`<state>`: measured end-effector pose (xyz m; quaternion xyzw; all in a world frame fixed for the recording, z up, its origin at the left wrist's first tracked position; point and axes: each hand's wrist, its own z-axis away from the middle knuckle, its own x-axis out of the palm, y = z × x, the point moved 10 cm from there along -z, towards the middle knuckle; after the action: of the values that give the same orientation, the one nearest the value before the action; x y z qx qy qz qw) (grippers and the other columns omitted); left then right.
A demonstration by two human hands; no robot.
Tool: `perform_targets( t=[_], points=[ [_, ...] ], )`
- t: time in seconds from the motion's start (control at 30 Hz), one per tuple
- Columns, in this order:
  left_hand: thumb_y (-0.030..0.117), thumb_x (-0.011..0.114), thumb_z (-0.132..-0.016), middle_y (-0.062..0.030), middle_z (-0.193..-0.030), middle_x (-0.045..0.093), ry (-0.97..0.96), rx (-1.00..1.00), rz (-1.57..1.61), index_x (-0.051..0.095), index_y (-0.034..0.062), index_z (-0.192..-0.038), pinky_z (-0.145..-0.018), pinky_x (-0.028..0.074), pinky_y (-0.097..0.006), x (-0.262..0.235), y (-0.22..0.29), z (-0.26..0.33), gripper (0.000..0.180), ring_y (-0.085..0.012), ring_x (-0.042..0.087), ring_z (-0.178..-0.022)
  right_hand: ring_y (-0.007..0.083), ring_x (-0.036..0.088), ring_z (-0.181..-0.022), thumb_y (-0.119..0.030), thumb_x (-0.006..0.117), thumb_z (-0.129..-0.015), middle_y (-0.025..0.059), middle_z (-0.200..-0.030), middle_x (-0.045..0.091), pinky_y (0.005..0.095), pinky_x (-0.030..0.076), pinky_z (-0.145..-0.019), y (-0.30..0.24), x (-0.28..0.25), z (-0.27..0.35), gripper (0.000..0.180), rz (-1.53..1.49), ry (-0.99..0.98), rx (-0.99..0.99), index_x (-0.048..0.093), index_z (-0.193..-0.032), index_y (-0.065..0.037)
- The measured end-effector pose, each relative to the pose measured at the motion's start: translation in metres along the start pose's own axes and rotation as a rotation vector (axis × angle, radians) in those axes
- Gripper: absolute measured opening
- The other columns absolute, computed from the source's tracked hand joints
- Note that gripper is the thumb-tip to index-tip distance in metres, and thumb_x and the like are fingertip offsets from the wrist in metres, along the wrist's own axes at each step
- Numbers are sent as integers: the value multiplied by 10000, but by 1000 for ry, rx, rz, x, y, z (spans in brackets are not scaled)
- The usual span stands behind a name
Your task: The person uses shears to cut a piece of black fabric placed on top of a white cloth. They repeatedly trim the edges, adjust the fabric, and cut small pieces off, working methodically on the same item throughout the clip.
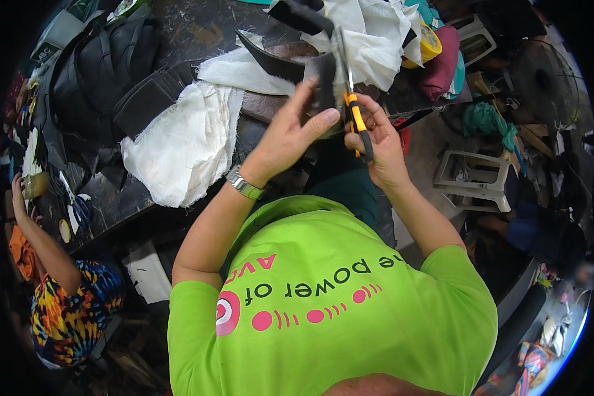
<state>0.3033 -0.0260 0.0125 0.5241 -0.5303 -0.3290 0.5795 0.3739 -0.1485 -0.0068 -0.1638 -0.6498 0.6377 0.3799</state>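
My right hand [379, 142] is closed round the yellow-and-black handles of a pair of scissors [354, 112], whose blades point away from me over the table. My left hand [287, 135], with a metal watch on its wrist, grips a small black piece of material [322, 76] between thumb and fingers. That piece is smeared by motion and lies right beside the blades. Just beyond, a curved black strip [270, 63] rests on white cloth [247, 71]. Whether the blades touch the black piece, I cannot tell.
A dark worktable [122, 208] bears a stack of white cloth pieces [181, 142] and a heap of black material [105, 66]. Far right are a yellow container [430, 46] and a maroon bundle [440, 63]. Plastic stools [472, 178] stand at right; another person [76, 297] is at left.
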Motion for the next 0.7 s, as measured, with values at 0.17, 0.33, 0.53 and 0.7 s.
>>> perform_targets(
  t=[0.17, 0.33, 0.53, 0.7],
  points=[
    [227, 481, -1017, -138, -1418, 448, -76, -11, 77, 378, -10, -1442, -1018, 416, -307, 29, -5, 1, 498, -179, 469, -1263, 80, 604, -832, -42, 765, -802, 25, -1022, 610, 216, 499, -688, 0, -3, -12, 648, -63, 68, -98, 449, -1367, -74],
    [60, 650, -872, -135, -1279, 585, -17, 90, -603, 653, 39, -1181, -907, 487, -309, -16, 34, 1, 309, -204, 573, -1140, 112, 606, -614, -69, 736, -837, 43, -818, 605, 225, 482, -555, 8, -16, -19, 559, -30, 90, 45, 466, -1325, -42],
    [94, 755, -678, -64, -1265, 556, 265, 418, -1574, 717, 113, -1022, -996, 337, -463, -52, 87, -20, 346, -273, 454, -1239, 116, 593, -594, -104, 738, -842, 54, -828, 601, 232, 461, -516, 3, -13, -15, 514, -156, 86, 94, 480, -1280, -19],
    [28, 673, -726, -97, -1267, 586, 40, 340, -1860, 698, 49, -1038, -1108, 207, -587, -58, 51, -46, 314, -276, 483, -1248, 92, 574, -628, 4, 675, -846, 56, -905, 589, 218, 465, -562, -21, 2, 15, 529, 16, 26, -135, 481, -1334, -61]
  ],
)
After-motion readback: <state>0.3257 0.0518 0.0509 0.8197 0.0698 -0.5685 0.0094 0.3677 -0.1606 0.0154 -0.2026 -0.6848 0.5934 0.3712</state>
